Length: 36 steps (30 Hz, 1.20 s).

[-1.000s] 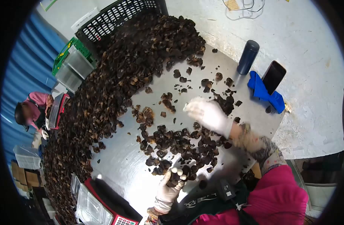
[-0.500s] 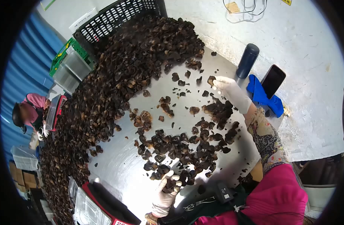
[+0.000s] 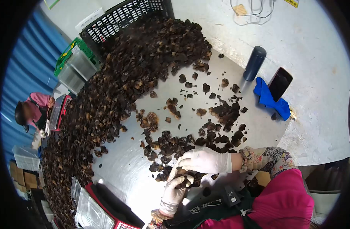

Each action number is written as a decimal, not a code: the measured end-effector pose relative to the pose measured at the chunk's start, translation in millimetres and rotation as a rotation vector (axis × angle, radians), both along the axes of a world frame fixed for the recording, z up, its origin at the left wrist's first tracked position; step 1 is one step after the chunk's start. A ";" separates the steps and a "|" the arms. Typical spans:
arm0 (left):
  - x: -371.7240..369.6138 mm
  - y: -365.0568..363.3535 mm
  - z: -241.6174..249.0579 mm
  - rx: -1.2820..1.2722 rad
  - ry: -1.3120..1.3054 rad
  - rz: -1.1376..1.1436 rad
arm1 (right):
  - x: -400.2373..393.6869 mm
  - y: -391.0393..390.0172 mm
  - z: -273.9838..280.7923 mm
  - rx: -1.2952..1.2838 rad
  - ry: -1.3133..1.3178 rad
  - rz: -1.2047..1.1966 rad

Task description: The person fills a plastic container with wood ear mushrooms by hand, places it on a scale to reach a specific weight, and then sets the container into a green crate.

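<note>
Dark, curled pieces that look like dried wood ear mushrooms [image 3: 171,142] lie scattered over the metal table [image 3: 118,168]. My left hand [image 3: 174,194], in a white glove, is closed around several dark mushroom pieces [image 3: 186,181] near the table's front. Across it reaches my gloved right hand [image 3: 205,160], back up, its fingers extended toward the left fingers. The right thumb and whatever may be under that palm are hidden. A brown mushroom piece [image 3: 225,82] lies at the far right of the table.
A large mushroom heap [image 3: 121,76] runs along the far left, below a black crate [image 3: 125,19]. On the right are a dark bottle [image 3: 254,64], a phone [image 3: 280,84] and a blue cloth [image 3: 270,101]. A red scale [image 3: 118,221] stands front left. Another person [image 3: 34,112] works beyond.
My right hand has moved from the far right of the table down to my left hand. The brown piece it pinched now appears to lie on the table there.
</note>
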State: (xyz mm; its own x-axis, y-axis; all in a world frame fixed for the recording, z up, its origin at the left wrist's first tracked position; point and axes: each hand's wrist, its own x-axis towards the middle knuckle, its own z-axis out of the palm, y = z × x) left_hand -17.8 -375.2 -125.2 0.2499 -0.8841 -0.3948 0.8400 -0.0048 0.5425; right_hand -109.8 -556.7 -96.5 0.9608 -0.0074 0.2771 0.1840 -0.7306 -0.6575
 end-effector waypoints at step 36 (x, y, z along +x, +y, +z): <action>6.1 -19.2 2.4 -0.068 0.090 0.075 | 21.6 -19.8 9.3 -0.414 -0.014 -0.031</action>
